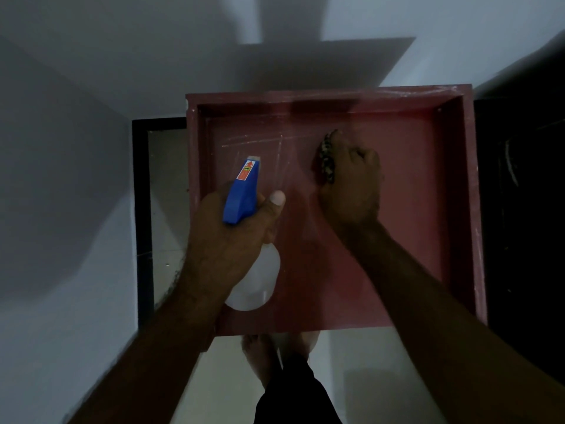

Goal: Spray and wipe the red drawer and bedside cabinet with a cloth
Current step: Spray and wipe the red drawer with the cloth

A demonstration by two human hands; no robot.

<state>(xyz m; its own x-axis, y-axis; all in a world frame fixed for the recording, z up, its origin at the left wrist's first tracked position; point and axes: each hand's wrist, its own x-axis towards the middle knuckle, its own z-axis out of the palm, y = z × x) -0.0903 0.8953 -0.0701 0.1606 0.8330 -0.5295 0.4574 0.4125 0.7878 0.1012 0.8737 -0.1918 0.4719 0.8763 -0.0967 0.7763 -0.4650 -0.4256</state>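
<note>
I see the drawer (464, 209) open side up in the middle, its far edge toward the wall (305, 56). The left hand (226, 240) holds the spray bottle (244, 191) over the drawer's left half. The right hand (351, 185) grips the cloth (326, 157) on the drawer bottom, right of the bottle and further back. A foot (260, 356) stands on the floor (232, 387) before the near edge.

The left hand (227, 240) grips a spray bottle (243, 194), its blue head pointing into the red drawer (412, 240); the right hand (351, 185) holds a patterned cloth (326, 160) against the drawer's floor. Pale streaks mark the floor and rim; a bare foot (263, 356) shows below.
</note>
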